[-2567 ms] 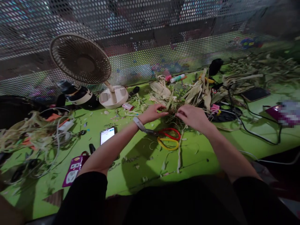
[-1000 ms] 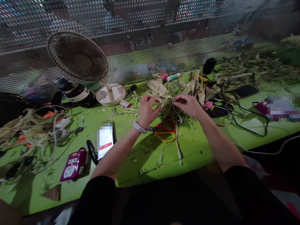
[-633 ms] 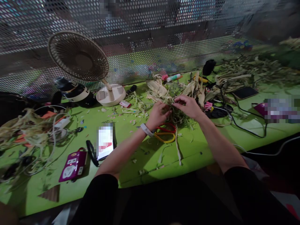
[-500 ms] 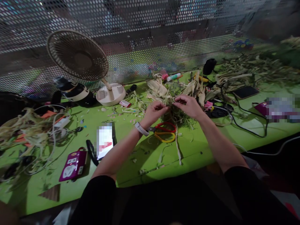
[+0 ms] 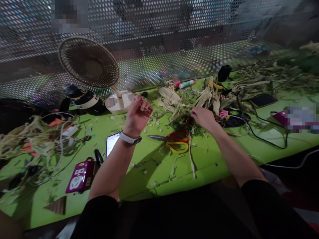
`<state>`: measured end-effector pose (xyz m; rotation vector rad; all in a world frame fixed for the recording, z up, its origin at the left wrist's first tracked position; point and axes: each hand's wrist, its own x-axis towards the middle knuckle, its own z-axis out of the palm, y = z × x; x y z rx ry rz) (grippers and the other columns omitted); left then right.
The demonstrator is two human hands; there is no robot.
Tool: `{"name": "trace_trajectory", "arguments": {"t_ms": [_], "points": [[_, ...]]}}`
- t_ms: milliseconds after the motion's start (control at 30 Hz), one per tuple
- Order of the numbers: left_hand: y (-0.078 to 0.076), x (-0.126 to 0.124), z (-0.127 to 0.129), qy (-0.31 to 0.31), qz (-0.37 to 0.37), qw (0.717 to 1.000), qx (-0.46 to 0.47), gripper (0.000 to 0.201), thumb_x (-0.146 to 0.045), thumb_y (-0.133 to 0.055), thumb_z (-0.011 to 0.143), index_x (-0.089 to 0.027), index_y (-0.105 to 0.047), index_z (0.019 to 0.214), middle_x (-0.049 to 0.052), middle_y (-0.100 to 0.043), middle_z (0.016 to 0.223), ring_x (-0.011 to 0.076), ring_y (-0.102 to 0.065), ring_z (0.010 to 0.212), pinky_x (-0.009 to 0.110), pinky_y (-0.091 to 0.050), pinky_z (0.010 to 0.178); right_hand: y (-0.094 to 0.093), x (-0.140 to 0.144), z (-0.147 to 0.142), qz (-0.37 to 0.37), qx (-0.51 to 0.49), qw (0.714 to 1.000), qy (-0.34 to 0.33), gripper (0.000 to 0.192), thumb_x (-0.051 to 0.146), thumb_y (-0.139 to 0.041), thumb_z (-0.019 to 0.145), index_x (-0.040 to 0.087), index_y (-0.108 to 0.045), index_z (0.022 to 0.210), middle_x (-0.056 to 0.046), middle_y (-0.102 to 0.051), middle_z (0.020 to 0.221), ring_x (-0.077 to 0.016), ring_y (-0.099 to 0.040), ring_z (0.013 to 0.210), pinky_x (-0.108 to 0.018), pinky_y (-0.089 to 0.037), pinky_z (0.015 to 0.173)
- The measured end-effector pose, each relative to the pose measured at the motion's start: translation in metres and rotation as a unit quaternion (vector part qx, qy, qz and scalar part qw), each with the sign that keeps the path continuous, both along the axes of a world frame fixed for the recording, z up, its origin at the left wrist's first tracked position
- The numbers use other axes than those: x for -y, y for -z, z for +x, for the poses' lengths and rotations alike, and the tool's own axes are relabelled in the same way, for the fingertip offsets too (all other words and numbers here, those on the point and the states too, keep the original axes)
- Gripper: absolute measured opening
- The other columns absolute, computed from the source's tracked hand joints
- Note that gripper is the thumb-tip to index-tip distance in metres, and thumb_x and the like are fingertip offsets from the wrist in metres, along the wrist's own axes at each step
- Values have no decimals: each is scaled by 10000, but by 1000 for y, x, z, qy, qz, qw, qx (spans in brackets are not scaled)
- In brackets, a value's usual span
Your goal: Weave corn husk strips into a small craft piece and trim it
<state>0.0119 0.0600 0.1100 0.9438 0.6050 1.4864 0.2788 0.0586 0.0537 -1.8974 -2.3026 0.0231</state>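
Observation:
My left hand (image 5: pixel 137 117), with a white-banded watch at the wrist, is raised over the table, palm turned up and fingers curled closed. What it pinches, perhaps a thin strand, is too fine to make out. My right hand (image 5: pixel 204 119) presses its fingers together on a bundle of green and straw-coloured plant strips (image 5: pixel 183 114); its fingertips are partly hidden. Pale dried husks (image 5: pixel 170 95) spread out behind the bundle. In front of it lie scissors (image 5: pixel 177 146) with one red and one yellow handle loop, blades pointing left. One long dry strip (image 5: pixel 191 157) hangs down beside them.
A fan (image 5: pixel 119 102) and a dark bottle (image 5: pixel 87 102) stand at the back left before a perforated metal screen (image 5: pixel 154 43). A phone (image 5: pixel 111 142), a purple power strip (image 5: pixel 80 176), cables and plant scraps lie leftward. More husks, cords and a dark phone (image 5: pixel 263 99) are at right.
My left hand has moved away from the bundle, up and to the left, turning its palm upward. The scissor blades now show. My right hand has shifted slightly right and down, staying at the bundle.

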Motion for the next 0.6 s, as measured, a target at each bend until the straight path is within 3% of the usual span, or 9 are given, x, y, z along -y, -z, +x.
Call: {"name": "trace_trajectory", "arguments": {"t_ms": [100,233,333,467,567,600], "points": [[-21,11,-3,36,10,997,75,268,-251,-593,867,-201,-524,613,-65,-241,516,65,-309,456,195,-427,567,-2,2,-5,3,24,1000,15,228,239,-462,892,188,-677,947,-141,-659,1026,-258,-615,905,-323,-425,691],[-46,24,-8,-14,66,996,58,310,-275,-494,931,-249,-599,641,-63,-114,448,90,-210,385,209,-334,470,-4,0,-7,-1,34,999,29,211,276,-503,879,191,-685,945,-150,-638,1077,-286,-593,987,-379,-451,779],[-55,25,-11,-23,95,994,49,354,-204,-426,955,-232,-627,665,-70,-78,407,88,-122,368,211,-274,423,-5,-2,-2,27,-2,999,34,253,304,-531,863,162,-673,1016,-175,-614,1119,-324,-556,1059,-445,-439,871],[-46,22,-13,12,100,993,58,266,-181,-513,916,-181,-603,666,-84,-145,402,61,-138,386,183,-289,435,-9,3,-2,94,-122,988,9,286,304,-501,889,149,-653,1076,-164,-602,1131,-311,-535,1102,-467,-419,951],[-26,35,-1,42,76,996,32,139,-279,-671,827,-191,-622,731,-95,-223,409,51,-180,396,179,-311,447,-13,20,-19,73,-256,957,-117,335,394,-536,896,205,-610,1162,-124,-591,1205,-276,-505,1176,-464,-411,1003],[-19,43,4,95,42,995,0,167,-323,-717,785,-197,-623,729,-98,-252,402,47,-192,385,182,-300,429,-13,26,-27,31,-302,936,-177,395,419,-575,877,233,-571,1226,-109,-569,1267,-268,-487,1208,-459,-421,998]]}}
